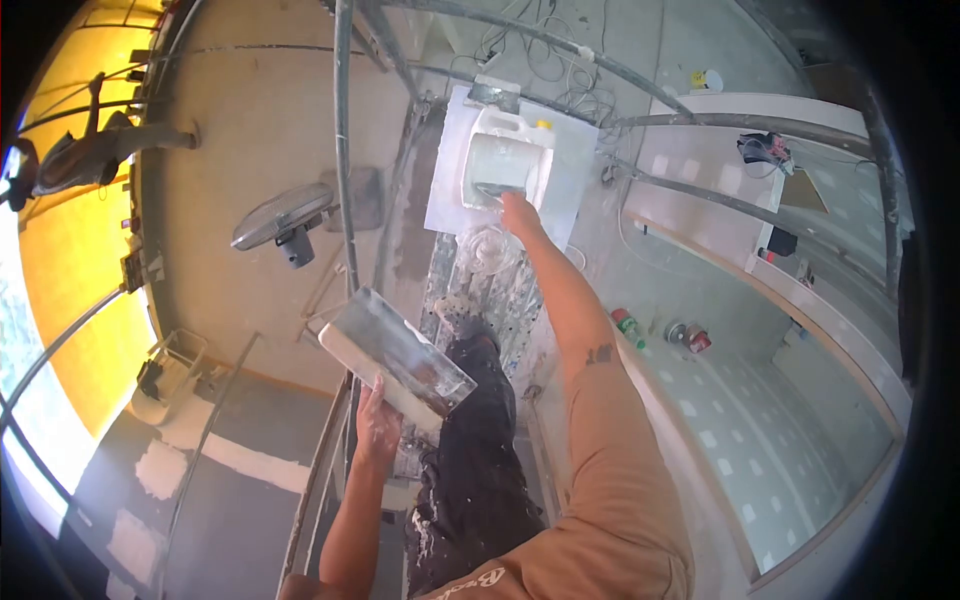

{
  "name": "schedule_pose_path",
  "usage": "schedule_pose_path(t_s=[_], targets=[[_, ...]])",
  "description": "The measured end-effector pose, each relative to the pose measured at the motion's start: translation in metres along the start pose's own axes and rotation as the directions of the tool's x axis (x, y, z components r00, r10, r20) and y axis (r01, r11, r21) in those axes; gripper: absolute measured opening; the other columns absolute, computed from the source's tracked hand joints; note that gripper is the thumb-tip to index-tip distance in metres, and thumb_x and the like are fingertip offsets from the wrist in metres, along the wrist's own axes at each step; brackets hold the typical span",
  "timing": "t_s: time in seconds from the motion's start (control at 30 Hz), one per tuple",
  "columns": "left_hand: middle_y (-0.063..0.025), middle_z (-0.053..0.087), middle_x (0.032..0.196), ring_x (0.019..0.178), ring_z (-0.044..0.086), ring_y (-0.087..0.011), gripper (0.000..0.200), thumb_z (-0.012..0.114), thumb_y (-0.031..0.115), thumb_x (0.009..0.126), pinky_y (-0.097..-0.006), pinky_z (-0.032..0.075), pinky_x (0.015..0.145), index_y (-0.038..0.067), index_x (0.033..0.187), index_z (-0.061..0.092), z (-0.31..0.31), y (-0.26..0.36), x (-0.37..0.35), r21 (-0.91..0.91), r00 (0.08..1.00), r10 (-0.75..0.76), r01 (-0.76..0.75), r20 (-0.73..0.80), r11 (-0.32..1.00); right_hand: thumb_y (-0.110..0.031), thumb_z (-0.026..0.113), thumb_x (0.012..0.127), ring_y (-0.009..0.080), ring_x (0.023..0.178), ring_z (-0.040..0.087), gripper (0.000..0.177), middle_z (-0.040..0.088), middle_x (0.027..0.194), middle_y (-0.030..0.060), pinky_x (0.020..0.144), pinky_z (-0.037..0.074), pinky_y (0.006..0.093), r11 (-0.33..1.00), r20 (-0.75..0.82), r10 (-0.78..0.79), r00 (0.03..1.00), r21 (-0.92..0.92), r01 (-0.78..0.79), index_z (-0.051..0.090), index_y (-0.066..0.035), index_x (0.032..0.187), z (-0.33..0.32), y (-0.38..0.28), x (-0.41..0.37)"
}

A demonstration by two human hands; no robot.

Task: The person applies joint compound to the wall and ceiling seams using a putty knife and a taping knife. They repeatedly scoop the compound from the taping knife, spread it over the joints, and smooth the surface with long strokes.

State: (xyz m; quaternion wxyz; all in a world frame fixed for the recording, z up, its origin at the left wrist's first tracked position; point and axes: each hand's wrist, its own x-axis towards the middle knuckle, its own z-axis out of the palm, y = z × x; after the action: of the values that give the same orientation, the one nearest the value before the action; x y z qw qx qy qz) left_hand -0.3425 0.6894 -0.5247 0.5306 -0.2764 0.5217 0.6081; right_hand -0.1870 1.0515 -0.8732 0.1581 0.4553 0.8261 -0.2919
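My left hand (376, 424) grips the near end of a long metal mud pan (397, 358), held tilted at waist height, its inside smeared with white compound. My right arm stretches down and forward. My right hand (519, 212) is closed on a taping knife (489, 189) whose blade dips into the near rim of a white bucket (503, 163). The bucket stands on a white board (572, 160) at the far end of a spattered scaffold plank (497, 290). My plaster-stained trouser leg (470, 450) stands on that plank.
Scaffold tubes (343, 150) cross the view. Far below, a floor fan (282, 220) stands at the left. A white jug (520, 120) sits behind the bucket. Cans (689, 337) lie on the patched drywall surface (740, 430) to the right. Cables (560, 60) trail beyond the board.
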Motion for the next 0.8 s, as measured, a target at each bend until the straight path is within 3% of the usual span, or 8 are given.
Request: schedule_pose_path(t_s=[0.03, 0.1, 0.13, 0.2, 0.33, 0.43, 0.67, 0.8], targets=[[-0.0095, 0.05, 0.141, 0.131, 0.049, -0.0274, 0.051, 0.052, 0.022, 0.105, -0.0465, 0.04, 0.11, 0.009, 0.151, 0.035, 0.003, 0.003, 0.001, 0.002, 1.0, 0.006, -0.006, 0.001, 1.0, -0.009, 0.065, 0.085, 0.0361, 0.095, 0.069, 0.036, 0.063, 0.117, 0.0215, 0.077, 0.056, 0.0511, 1.0, -0.004, -0.003, 1.0, 0.003, 0.003, 0.057, -0.004, 0.12, 0.002, 0.011, -0.003], [-0.0086, 0.051, 0.139, 0.129, 0.051, -0.0262, 0.051, 0.054, 0.021, 0.105, -0.0457, 0.043, 0.108, 0.01, 0.151, 0.035, 0.01, 0.004, 0.008, 0.048, 1.0, 0.019, -0.02, 0.017, 0.999, -0.009, 0.064, 0.088, 0.0277, 0.083, 0.071, 0.042, 0.068, 0.098, 0.0157, 0.069, 0.055, 0.0449, 0.913, -0.388, -0.29, 0.875, 0.161, 0.374, 0.056, -0.005, 0.128, 0.008, 0.033, -0.008], [-0.0086, 0.051, 0.139, 0.129, 0.051, -0.0262, 0.051, 0.054, 0.021, 0.105, -0.0457, 0.043, 0.108, 0.01, 0.151, 0.035, 0.014, 0.006, 0.011, 0.044, 0.999, 0.023, -0.024, 0.022, 0.999, -0.009, 0.064, 0.088, 0.0277, 0.083, 0.071, 0.042, 0.068, 0.098, 0.0157, 0.069, 0.055, 0.0449, 0.913, -0.392, -0.294, 0.872, 0.155, 0.377, 0.056, -0.005, 0.128, -0.003, 0.034, -0.017], [-0.0077, 0.053, 0.136, 0.127, 0.052, -0.0247, 0.049, 0.054, 0.02, 0.105, -0.0446, 0.045, 0.105, 0.011, 0.15, 0.037, 0.02, 0.011, 0.022, 0.087, 0.997, -0.006, 0.0, 0.073, 0.996, -0.009, 0.063, 0.091, 0.0189, 0.071, 0.065, 0.043, 0.064, 0.082, 0.0095, 0.063, 0.052, 0.0359, 0.777, -0.075, 0.017, 0.997, 0.628, 0.034, 0.055, -0.005, 0.133, -0.062, 0.004, -0.068], [-0.0084, 0.052, 0.139, 0.13, 0.051, -0.0267, 0.048, 0.056, 0.024, 0.104, -0.0501, 0.046, 0.106, 0.011, 0.146, 0.037, 0.039, 0.014, 0.071, 0.162, 0.976, -0.026, -0.01, 0.218, 0.987, -0.005, 0.059, 0.095, 0.0096, 0.065, 0.053, 0.044, 0.06, 0.083, 0.0016, 0.058, 0.046, 0.0268, 0.553, 0.05, 0.088, 0.995, 0.828, -0.09, 0.052, -0.007, 0.139, -0.147, -0.022, -0.136], [-0.0072, 0.052, 0.139, 0.13, 0.051, -0.026, 0.05, 0.059, 0.027, 0.102, -0.0504, 0.045, 0.107, 0.011, 0.145, 0.039, 0.056, 0.011, 0.128, 0.183, 0.947, -0.044, -0.016, 0.317, 0.983, -0.007, 0.06, 0.097, 0.0078, 0.064, 0.053, 0.043, 0.059, 0.08, 0.0004, 0.056, 0.045, 0.0254, 0.454, -0.036, 0.059, 0.998, 0.891, 0.005, 0.052, -0.012, 0.139, -0.203, -0.039, -0.186], [-0.0053, 0.06, 0.128, 0.118, 0.06, -0.0248, 0.047, 0.064, 0.034, 0.099, -0.0487, 0.048, 0.103, 0.013, 0.137, 0.046, 0.187, 0.017, 0.212, 0.31, 0.908, -0.062, -0.077, 0.415, 0.948, -0.008, 0.059, 0.098, 0.0067, 0.069, 0.051, 0.049, 0.059, 0.088, 0.0001, 0.06, 0.044, 0.0232, 0.491, -0.148, 0.0, 0.989, 0.862, 0.129, 0.046, -0.007, 0.145, -0.32, -0.092, -0.274], [-0.0057, 0.062, 0.123, 0.115, 0.061, -0.0239, 0.043, 0.063, 0.033, 0.099, -0.0489, 0.051, 0.099, 0.011, 0.133, 0.049, 0.237, 0.037, 0.187, 0.278, 0.87, -0.064, -0.086, 0.489, 0.957, -0.008, 0.059, 0.099, 0.0076, 0.071, 0.052, 0.049, 0.058, 0.088, 0.0009, 0.063, 0.045, 0.0239, 0.538, -0.166, 0.003, 0.986, 0.831, 0.139, 0.046, -0.005, 0.146, -0.363, -0.122, -0.318]])
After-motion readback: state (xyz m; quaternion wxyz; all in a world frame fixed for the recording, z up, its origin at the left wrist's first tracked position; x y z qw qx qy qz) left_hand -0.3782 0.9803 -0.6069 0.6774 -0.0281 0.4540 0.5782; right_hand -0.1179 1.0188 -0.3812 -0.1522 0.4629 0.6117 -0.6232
